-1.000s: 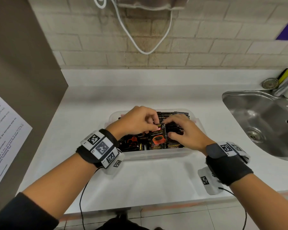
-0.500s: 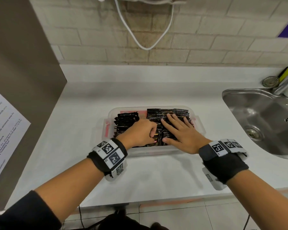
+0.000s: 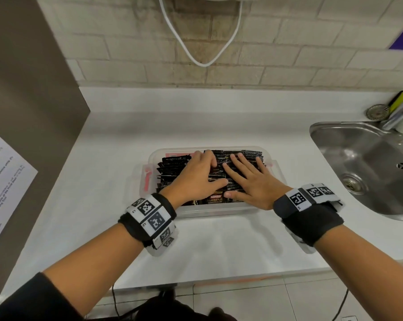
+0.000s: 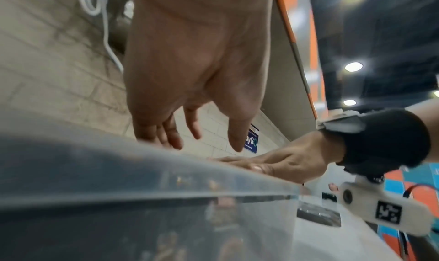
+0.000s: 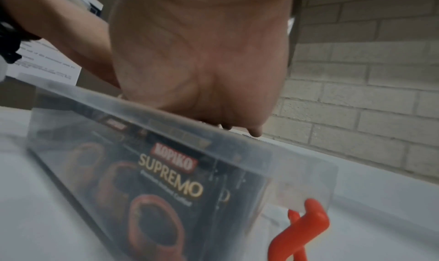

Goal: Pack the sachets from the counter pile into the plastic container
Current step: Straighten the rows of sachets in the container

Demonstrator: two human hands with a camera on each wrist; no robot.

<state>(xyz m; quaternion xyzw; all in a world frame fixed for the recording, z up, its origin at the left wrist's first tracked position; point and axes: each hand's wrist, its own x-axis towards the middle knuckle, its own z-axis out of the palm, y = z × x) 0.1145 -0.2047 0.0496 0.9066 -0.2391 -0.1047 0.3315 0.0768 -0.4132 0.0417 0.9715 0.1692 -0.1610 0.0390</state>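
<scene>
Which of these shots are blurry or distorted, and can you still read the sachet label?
Head view: sharp in the middle, wide-angle bending at the edges; the sink curves. Left wrist view: the plastic container wall is smeared close up. Right wrist view: soft, yet the sachets read KOPIKO SUPREMO through the wall.

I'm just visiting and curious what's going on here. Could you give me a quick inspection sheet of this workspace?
Surface: white counter, no loose sachets seen on it.
Job's things: clear plastic container packed with black coffee sachets; red latch at its end.
Clutter: nothing seen.
Hands: left hand and right hand lie flat on the sachets, fingers straight.
Cables: white cord hanging on the wall; thin dark wires below the counter edge.
Surroundings: steel sink at right, pale brick wall, printed paper sheet at left.
</scene>
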